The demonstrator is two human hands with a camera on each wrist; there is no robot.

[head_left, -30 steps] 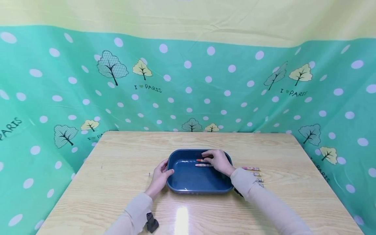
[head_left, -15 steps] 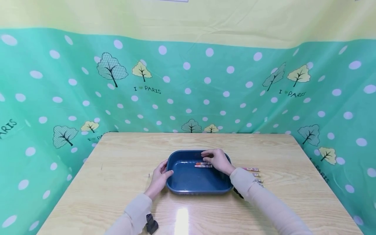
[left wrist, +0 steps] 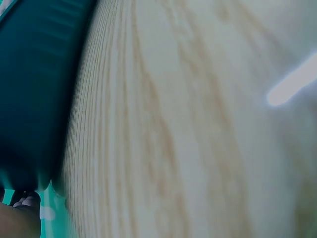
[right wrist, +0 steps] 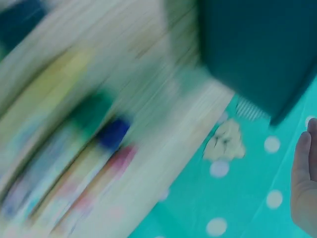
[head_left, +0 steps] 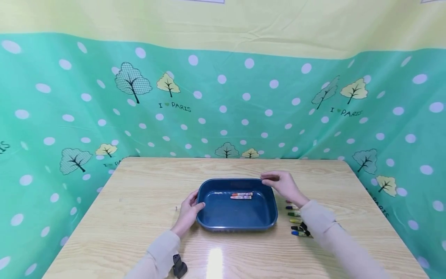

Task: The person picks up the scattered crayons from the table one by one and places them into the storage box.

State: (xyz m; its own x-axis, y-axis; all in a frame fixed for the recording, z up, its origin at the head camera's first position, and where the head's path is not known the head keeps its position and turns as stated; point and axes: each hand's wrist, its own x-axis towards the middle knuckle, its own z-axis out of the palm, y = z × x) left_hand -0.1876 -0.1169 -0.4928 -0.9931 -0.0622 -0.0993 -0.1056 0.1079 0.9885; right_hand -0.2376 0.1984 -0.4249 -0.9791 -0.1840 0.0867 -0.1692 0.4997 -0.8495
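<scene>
A dark blue rectangular tray [head_left: 226, 215] stands mid-table. My left hand [head_left: 188, 213] holds its left wall, thumb over the rim and the other fingers outside. Inside the tray, an orange crayon [head_left: 242, 194] and a pink crayon [head_left: 241, 197] lie side by side near the back. Over the tray's back right corner is my right hand [head_left: 283, 186], holding nothing, its fingers extended. Several more crayons lie in a row on the table right of the tray, among them a green crayon [right wrist: 91, 111], blurred in the right wrist view and partly behind the forearm in the head view.
The wooden table [head_left: 146, 182] reaches back to a green dotted curtain [head_left: 195, 131], which also hangs along both sides. A black device [head_left: 179, 266] sits at my left wrist. Light glares on the table's front part.
The right hand has let go of the orange crayon beside the pink one, then moved right and up out of the tray. The left hand keeps its hold on the tray.
</scene>
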